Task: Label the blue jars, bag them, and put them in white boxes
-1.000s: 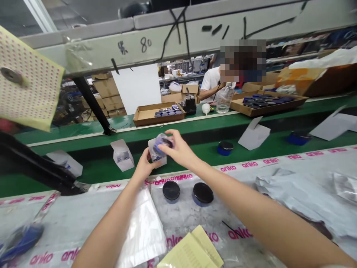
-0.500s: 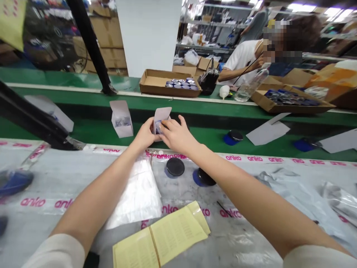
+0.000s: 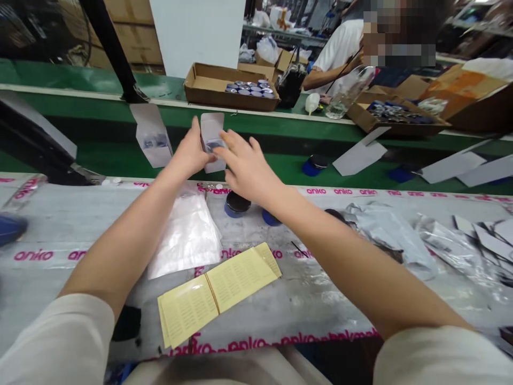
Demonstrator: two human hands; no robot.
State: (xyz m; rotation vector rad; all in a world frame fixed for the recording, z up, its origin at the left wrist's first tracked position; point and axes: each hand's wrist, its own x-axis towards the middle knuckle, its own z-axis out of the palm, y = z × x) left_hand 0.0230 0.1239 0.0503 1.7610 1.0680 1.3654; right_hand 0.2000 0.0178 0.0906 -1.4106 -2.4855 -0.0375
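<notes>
My left hand (image 3: pixel 186 152) grips a white cardboard carton (image 3: pixel 211 133) upright above the green belt. A blue item in clear plastic (image 3: pixel 215 145) sits in the carton's open end, mostly hidden. My right hand (image 3: pixel 246 166) has its fingers spread, with the fingertips at that opening. Another white carton (image 3: pixel 152 136) stands further left, with something blue inside. Below my hands are two black-lidded blue jars (image 3: pixel 237 204), the second (image 3: pixel 271 217) partly hidden by my right forearm. A stack of clear plastic bags (image 3: pixel 184 235) and banded yellow leaflets (image 3: pixel 216 289) lie nearer me.
A cardboard tray of jars (image 3: pixel 230 88) and a second tray (image 3: pixel 395 115) stand on the far belt. A co-worker in a white shirt (image 3: pixel 340 53) sits beyond, near a clear bottle (image 3: pixel 344 93). Silver foil bags (image 3: pixel 388 235) lie on the right of the bench.
The view has tilted upward. The blue item has gone further into the carton, and both hands are higher. My right hand's fingers have spread apart.
</notes>
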